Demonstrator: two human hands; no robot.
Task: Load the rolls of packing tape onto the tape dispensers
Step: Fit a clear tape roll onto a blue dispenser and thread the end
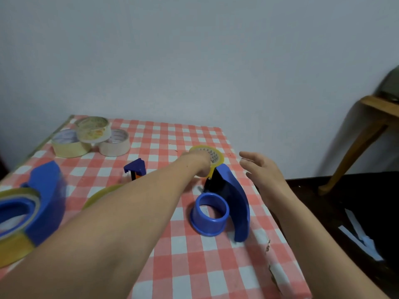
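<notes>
At the lower left edge, a loaded blue dispenser [46, 199] is cropped by the frame; its yellowish tape roll [13, 244] is only partly visible. The left forearm crosses the red-and-white checked tablecloth [194, 266], hiding most of a flat yellow roll [101, 194]. An empty blue plastic dispenser [228, 203] shows a smooth cylindrical hub and curved guard. The left hand [199, 161] covers the near side of a glossy yellow tape roll [212, 155] beyond it; the grip cannot be determined. The right hand [262, 172] hovers beside it, fingers apart. Three pale rolls [90, 137] are stacked at the far left corner.
</notes>
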